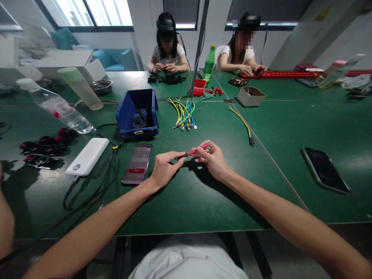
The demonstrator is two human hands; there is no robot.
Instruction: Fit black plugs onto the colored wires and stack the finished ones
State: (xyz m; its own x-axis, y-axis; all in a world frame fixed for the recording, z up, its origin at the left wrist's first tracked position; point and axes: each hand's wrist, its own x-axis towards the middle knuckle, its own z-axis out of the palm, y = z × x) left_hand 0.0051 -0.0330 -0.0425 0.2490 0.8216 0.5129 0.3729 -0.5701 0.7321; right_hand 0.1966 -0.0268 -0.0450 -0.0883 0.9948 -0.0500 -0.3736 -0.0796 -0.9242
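Note:
Just above the green table, my left hand (165, 167) pinches a small black sleeve (182, 155). A short, stiff-looking red wire (194, 151) runs from that sleeve into the fingers of my right hand (213, 159), which are closed on it. Whether its hidden end sits fully inside the sleeve I cannot tell. Beyond my hands lies a bundle of yellow, green and blue wires (184, 112) with ring terminals. To its left a blue bin (124, 130) holds several black sleeves (141, 118). A single yellow-green wire (243, 122) with a black end piece lies to the right.
A phone (136, 164) lies by my left forearm, beside a white power bank (88, 157) with cables. Another phone (324, 169) is at right. Bottles (62, 108) stand at left; a cardboard box (250, 97) is farther back. Two people (168, 46) work across the table (203, 205).

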